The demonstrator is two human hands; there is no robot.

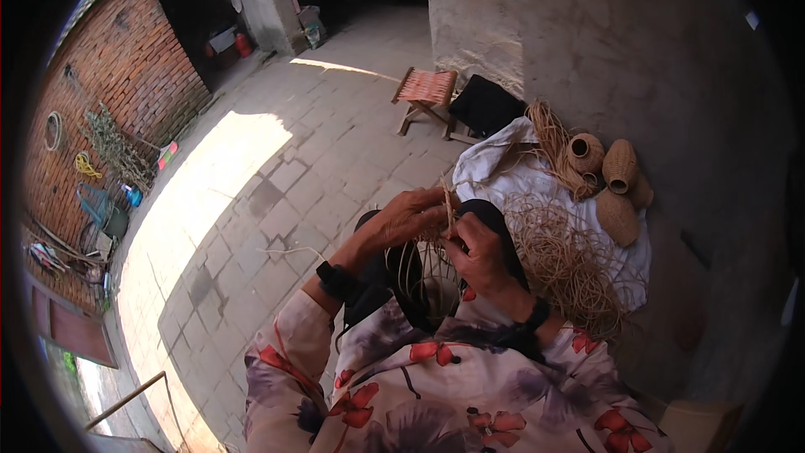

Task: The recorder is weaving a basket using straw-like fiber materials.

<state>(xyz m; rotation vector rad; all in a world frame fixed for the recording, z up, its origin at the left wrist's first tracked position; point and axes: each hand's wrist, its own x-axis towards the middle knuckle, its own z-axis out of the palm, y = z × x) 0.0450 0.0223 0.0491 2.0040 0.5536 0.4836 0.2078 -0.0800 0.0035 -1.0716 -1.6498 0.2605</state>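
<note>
Above my lap, my left hand (409, 218) is closed around a small piece of weaving made of tan cord-like strands (449, 201). Close against it on the right, my right hand (480, 253) pinches the same piece, its thumb and fingertips bent in toward the strands. Long loose strands (411, 262) hang from the work between my knees, and a pale one sticks out to the left past my wrist. My palms and fingers hide most of the piece, so its full shape cannot be made out.
A white cloth (495, 164) on the right bears a tangled heap of strands (558, 252), a strand bundle (549, 138) and several woven vessels (620, 166). Beyond stand a folding stool (426, 86) and a black cushion-like thing (488, 106). A brick wall (109, 50) runs along the left.
</note>
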